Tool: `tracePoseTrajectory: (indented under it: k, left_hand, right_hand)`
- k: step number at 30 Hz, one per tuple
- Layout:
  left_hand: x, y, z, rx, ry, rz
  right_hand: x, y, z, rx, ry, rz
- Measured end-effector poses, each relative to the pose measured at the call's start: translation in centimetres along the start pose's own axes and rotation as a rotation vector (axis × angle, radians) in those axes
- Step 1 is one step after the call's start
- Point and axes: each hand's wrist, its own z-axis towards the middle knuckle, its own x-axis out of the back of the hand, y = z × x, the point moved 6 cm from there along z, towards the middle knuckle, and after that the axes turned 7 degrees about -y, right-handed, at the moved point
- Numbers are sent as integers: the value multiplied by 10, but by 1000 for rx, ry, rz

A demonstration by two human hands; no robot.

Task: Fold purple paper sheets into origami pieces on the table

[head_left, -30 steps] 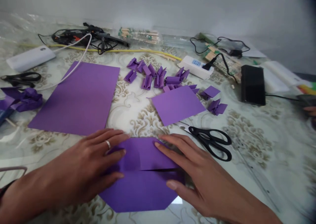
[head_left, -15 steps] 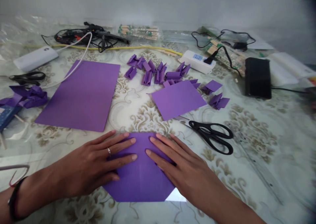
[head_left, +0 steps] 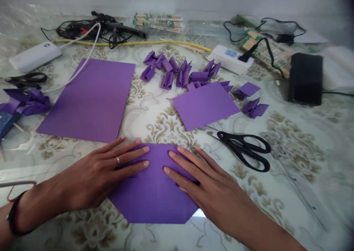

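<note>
A folded purple paper sheet [head_left: 155, 195] lies flat on the table just in front of me. My left hand [head_left: 106, 171], with a ring on one finger, presses flat on its left part, fingers spread. My right hand [head_left: 206, 182] presses flat on its right part, fingertips almost meeting those of the left hand. Neither hand grips anything. Black scissors [head_left: 245, 151] lie just right of my right hand.
A large purple sheet [head_left: 90, 99] lies at left, a smaller one [head_left: 204, 105] at centre, with several folded purple pieces [head_left: 177, 74] behind it. A power strip [head_left: 231, 59], black box [head_left: 305, 77], glue gun [head_left: 110, 27], white power bank [head_left: 34, 56], second scissors [head_left: 24, 79] and crumpled purple paper [head_left: 27, 101] ring the table.
Both hands slid inward over the folded sheet and flattened it; the raised flap seen a second ago now lies down. The view shifted slightly.
</note>
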Motion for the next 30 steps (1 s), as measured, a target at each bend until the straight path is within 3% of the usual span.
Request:
tracePoseTrajectory:
  k: [7, 10, 14, 20, 30]
  left_hand:
    - [-1, 40, 23, 141, 154, 207]
    - [-13, 50, 34, 160, 135, 213]
    - [-22, 44, 33, 92, 93, 174]
    - [-17, 36, 26, -9, 76, 116]
    - [-18, 32, 16, 68, 52, 165]
  right_hand:
    - [5, -3, 6, -20, 52, -12]
    - [6, -5, 6, -22, 51, -14]
    - [6, -6, 5, -21, 47, -19]
    - [4, -4, 3, -22, 40, -8]
    - [3, -1, 1, -22, 47, -7]
